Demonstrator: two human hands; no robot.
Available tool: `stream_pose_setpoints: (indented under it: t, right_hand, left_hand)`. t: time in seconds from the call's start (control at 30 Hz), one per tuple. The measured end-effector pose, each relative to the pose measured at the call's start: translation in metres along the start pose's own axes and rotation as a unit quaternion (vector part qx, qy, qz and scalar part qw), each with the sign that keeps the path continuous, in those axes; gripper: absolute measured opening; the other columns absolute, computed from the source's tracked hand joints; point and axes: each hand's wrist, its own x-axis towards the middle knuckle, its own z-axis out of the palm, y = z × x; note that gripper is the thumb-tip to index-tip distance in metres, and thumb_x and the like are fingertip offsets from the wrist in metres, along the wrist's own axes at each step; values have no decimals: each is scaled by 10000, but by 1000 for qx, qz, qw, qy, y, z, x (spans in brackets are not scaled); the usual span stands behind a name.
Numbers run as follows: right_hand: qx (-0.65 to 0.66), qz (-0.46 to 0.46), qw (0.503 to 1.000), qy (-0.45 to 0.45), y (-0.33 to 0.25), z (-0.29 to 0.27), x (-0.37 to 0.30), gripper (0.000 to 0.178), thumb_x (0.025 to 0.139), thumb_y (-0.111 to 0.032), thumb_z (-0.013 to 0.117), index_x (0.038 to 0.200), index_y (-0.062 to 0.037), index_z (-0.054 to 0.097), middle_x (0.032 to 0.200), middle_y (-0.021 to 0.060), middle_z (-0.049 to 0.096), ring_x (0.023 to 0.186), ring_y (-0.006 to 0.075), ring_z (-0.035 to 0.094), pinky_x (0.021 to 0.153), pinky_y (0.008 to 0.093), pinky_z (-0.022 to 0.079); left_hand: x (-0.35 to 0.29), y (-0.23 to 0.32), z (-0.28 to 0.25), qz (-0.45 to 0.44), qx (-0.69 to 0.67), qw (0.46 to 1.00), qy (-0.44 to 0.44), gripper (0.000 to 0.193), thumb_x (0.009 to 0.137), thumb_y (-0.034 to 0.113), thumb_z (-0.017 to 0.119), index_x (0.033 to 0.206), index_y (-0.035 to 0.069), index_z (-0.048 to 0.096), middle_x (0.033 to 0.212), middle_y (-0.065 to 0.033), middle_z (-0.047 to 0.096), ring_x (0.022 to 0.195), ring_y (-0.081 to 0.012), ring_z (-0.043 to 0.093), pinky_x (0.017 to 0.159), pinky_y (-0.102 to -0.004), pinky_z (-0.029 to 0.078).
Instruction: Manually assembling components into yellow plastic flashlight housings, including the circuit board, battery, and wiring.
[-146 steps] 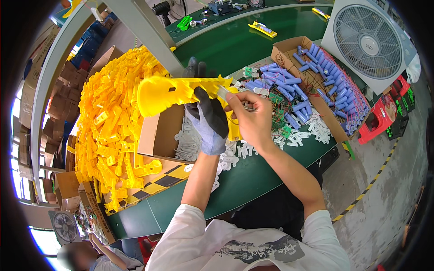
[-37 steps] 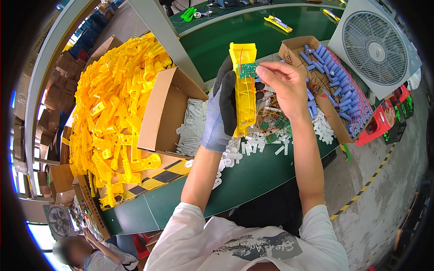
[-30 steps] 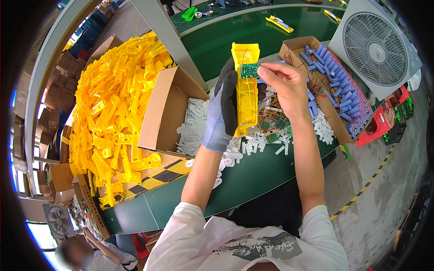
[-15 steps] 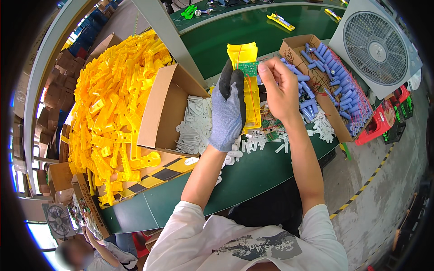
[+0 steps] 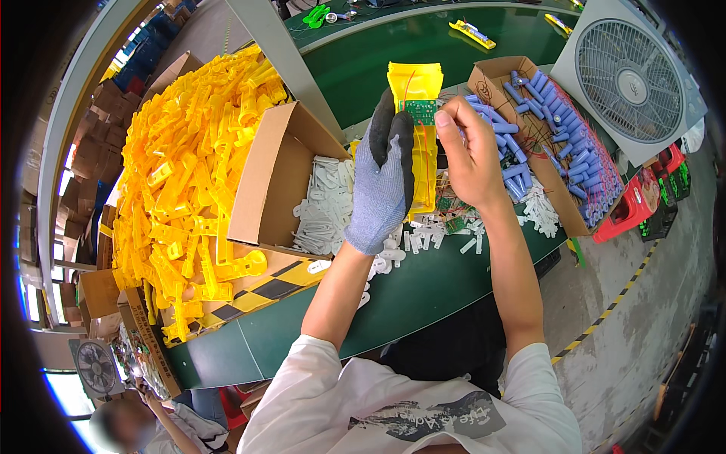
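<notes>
My left hand (image 5: 380, 178), in a grey-blue glove with black fingers, grips the left side of a long yellow plastic shell (image 5: 414, 78). A small green circuit board (image 5: 420, 112) lies across the upper part of the shell, with thin red wires running above and below it. My bare right hand (image 5: 473, 151) pinches the board's right edge between thumb and fingertips. Whether the board touches the shell beneath I cannot tell. Under the hands are white plastic pieces (image 5: 427, 240) and more green boards (image 5: 455, 225) with wires.
A carton of white parts (image 5: 261, 178) stands left, beside a heap of yellow shells (image 5: 193, 151). To the right is a carton of blue cylindrical cells (image 5: 578, 170), with a white box fan (image 5: 631, 79) behind it. Another person (image 5: 170, 424) sits at lower left.
The shell's upper end has shifted slightly right and up. The circuit board has moved a little with it and now sits more squarely over the shell. Both hands keep their grips.
</notes>
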Motion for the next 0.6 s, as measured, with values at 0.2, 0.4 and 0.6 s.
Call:
stream_pose_setpoints:
  t: [0.2,0.4,0.6]
  right_hand:
    - [51,22,998,2,4,5,-2,224,969,-197,471,859,-2,471,719,54,451,665,128,413,626,274,374]
    - [105,29,994,-4,4,9,-3,227,977,-204,458,857,-11,459,747,31,418,698,105,385,646,258,355]
    - [100,10,995,12,0,10,-7,211,979,-194,454,857,-21,457,761,23,412,713,98,373,663,252,348]
  left_hand:
    - [1,-3,-1,14,-54,998,-3,435,988,183,421,1364,-32,379,1111,-121,581,962,-119,522,858,-269,438]
    - [0,-2,-3,46,19,999,10,387,988,165,405,1313,-47,412,1091,-127,585,953,-120,526,846,-275,444]
    - [-1,1,-1,89,35,995,17,355,975,147,406,1283,-29,432,966,-128,609,852,-126,556,752,-287,469]
